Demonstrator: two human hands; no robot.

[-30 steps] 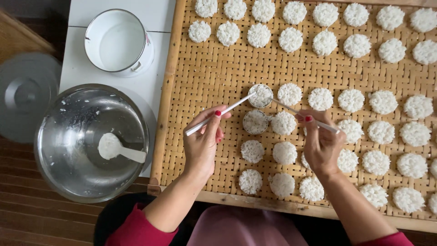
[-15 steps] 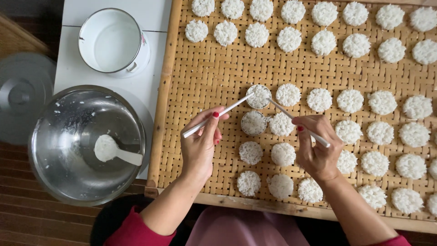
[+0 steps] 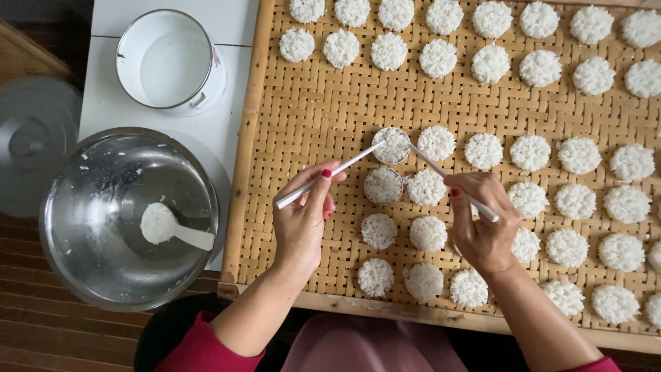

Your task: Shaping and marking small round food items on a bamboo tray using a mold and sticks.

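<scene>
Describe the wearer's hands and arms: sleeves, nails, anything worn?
Both hands are bare, no gloves, rings or watch visible. Left hand and right hand have red-painted nails. Forearms are uncovered; red sleeves are pushed up near the elbows, the right one barely in view.

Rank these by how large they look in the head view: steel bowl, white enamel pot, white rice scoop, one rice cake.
Largest to smallest:
1. steel bowl
2. white enamel pot
3. white rice scoop
4. rice cake; nearly matches the scoop's round head, close call.

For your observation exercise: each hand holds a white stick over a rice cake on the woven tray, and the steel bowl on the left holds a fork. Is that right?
Not quite. The head view shows a white spoon, not a fork, in the bowl. The rest stands.
</scene>
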